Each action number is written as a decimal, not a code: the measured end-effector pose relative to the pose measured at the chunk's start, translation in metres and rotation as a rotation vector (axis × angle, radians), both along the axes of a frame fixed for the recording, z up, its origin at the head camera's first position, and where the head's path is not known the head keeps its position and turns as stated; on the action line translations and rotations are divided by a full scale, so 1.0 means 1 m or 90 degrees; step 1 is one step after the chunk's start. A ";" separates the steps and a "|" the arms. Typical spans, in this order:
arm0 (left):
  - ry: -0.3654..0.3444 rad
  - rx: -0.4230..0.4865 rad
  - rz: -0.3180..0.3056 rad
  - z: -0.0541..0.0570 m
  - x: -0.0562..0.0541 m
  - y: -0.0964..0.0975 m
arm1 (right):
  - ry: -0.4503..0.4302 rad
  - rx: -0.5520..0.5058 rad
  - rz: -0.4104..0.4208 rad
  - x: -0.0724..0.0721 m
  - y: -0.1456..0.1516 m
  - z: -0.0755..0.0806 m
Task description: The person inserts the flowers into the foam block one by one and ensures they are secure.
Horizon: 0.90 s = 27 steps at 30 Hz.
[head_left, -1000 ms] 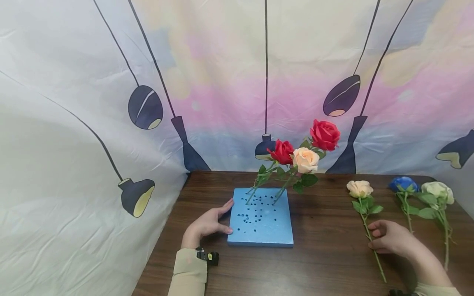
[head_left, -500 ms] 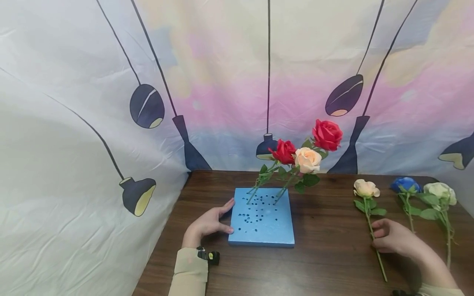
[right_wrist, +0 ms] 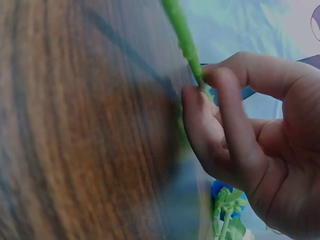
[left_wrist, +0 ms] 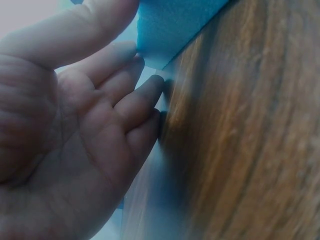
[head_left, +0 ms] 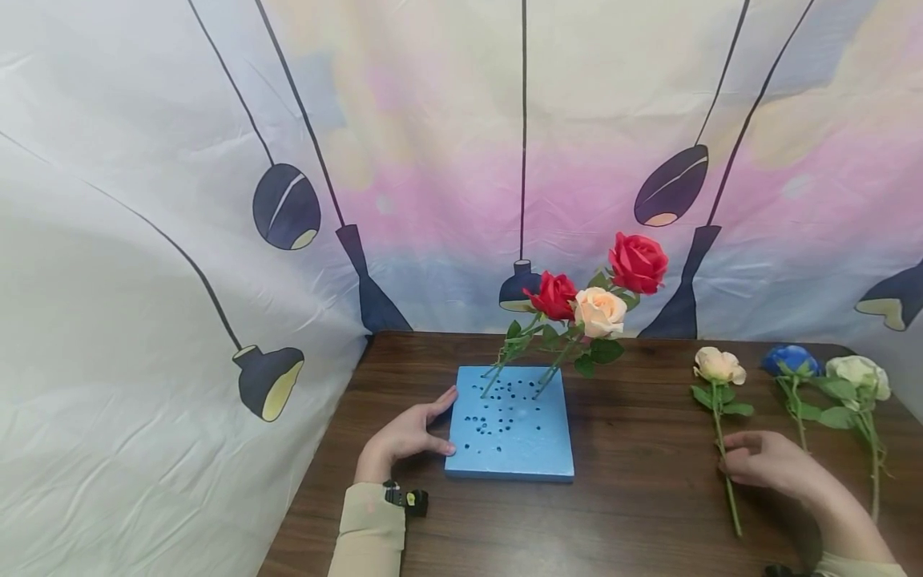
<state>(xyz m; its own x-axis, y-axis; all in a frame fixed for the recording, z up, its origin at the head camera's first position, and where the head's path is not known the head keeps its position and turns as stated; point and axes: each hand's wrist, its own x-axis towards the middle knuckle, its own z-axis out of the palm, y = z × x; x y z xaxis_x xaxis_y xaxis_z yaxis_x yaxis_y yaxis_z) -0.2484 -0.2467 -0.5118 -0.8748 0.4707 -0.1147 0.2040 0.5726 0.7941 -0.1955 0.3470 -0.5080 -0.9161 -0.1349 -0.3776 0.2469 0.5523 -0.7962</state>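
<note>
My left hand point(head_left: 405, 433) touches the left edge of a blue foam block point(head_left: 508, 441) with its thumb and fingertips, the fingers fairly straight. The block's top is dotted with holes. Two red roses point(head_left: 638, 263) and a peach rose point(head_left: 600, 312) stand slanted with their stems in its back part. On the right, my right hand point(head_left: 775, 465) pinches the green stem of a pale peach rose point(head_left: 719, 366) between thumb and fingers. In the right wrist view that stem point(right_wrist: 184, 42) runs into the fingertips and casts a shadow on the table.
A blue rose point(head_left: 792, 361) and a white rose point(head_left: 858, 377) lie on the brown wooden table point(head_left: 613, 513), to the right of my right hand. Behind the table hangs a cloth point(head_left: 447, 160) printed with lamps.
The pale peach rose has swung more upright and shifted, its head moving right and its stem's lower end slightly left and up. My left hand stays at the block.
</note>
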 end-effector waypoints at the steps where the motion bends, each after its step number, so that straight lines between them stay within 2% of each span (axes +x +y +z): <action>1: -0.001 -0.001 0.001 0.000 0.000 0.000 | -0.005 -0.020 -0.001 0.000 0.000 0.000; 4: -0.003 -0.005 0.002 0.000 0.000 0.000 | -0.012 -0.054 -0.001 0.000 -0.002 -0.002; 11: 0.004 -0.005 0.005 0.000 0.000 0.001 | -0.019 -0.080 0.025 -0.001 -0.003 -0.001; 18: 0.009 -0.005 0.005 -0.001 0.000 0.001 | -0.046 -0.169 0.039 -0.002 -0.002 0.001; 22: 0.008 -0.006 0.006 -0.002 0.000 0.000 | -0.035 -0.210 0.057 -0.004 -0.002 0.001; 27: 0.008 -0.006 0.001 0.000 0.000 0.001 | -0.009 -0.219 0.077 -0.002 -0.003 0.001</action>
<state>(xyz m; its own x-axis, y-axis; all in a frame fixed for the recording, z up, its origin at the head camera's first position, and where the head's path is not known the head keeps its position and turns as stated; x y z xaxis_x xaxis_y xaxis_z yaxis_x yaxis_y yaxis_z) -0.2486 -0.2460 -0.5119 -0.8771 0.4680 -0.1080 0.2132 0.5809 0.7856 -0.1980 0.3437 -0.5068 -0.8810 -0.3627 -0.3038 0.2083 0.2791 -0.9374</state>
